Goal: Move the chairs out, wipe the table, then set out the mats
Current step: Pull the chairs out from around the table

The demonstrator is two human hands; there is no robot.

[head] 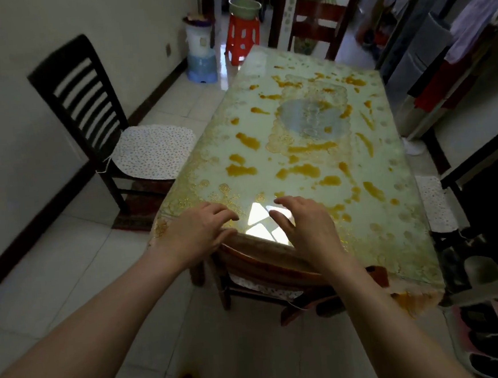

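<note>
A glass-topped table (306, 142) with a pale cloth and many orange smears fills the middle of the head view. My left hand (197, 231) and my right hand (304, 226) hover over its near edge, fingers spread and loosely bent, holding nothing. Under that edge a brown wooden chair (262, 265) with a cushion is pushed in, just below my hands. A dark slatted chair (87, 121) with a white cushion stands pulled out on the left. Another dark chair (482, 215) sits at the right side, and a brown chair (315, 25) at the far end.
A red plastic stool (241, 37) carrying a basin stands beyond the table, with a white and blue container (200, 55) by the left wall. Clothes hang on a rack (467, 31) at the right. Shoes lie at the bottom right.
</note>
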